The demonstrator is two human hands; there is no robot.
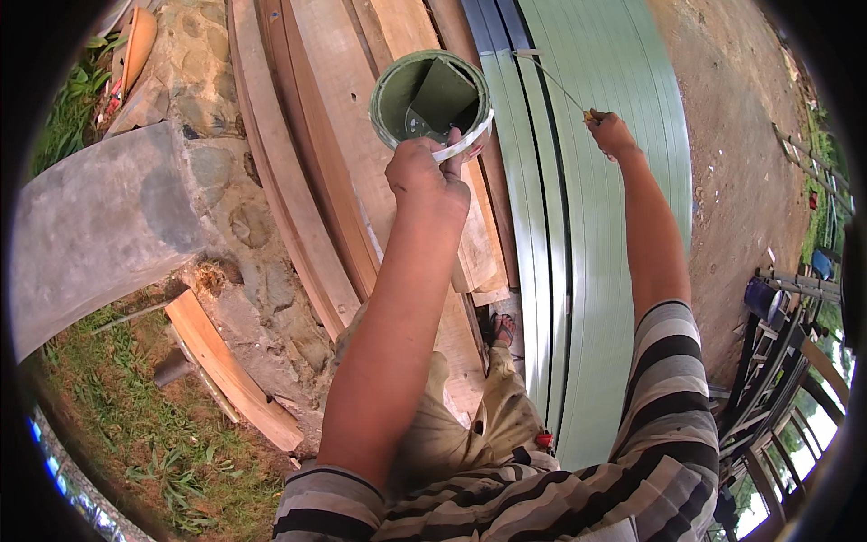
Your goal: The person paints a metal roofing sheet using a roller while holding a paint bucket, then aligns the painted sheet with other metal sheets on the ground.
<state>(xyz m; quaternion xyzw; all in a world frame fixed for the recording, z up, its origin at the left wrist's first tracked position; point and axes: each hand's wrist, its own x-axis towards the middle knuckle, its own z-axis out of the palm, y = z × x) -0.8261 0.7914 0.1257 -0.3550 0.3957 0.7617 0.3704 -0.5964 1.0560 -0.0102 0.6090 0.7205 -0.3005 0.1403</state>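
My left hand point(424, 170) is closed on the near rim of a round paint bucket point(388, 98), which is tilted so its inside shows. Green paint coats the bucket's walls, and a flat green piece point(442, 90) leans within it; a pale strip runs along the rim by my fingers. My right hand point(614, 137) reaches forward, wrapped round the handle of a paint roller point(562, 88) with a thin wire frame. Its small head rests at or just above the far left part of the long green panels point(614, 235); contact is hard to judge.
Long wooden planks point(334, 108) lie left of the panels. Dark blue strips point(495, 25) continue at the far end. Beyond the planks are a stone edge point(217, 81), a grey concrete slab point(99, 226) and grass. Bare ground point(741, 117) lies right, with stacked frames point(768, 379) and a dark bucket point(763, 298).
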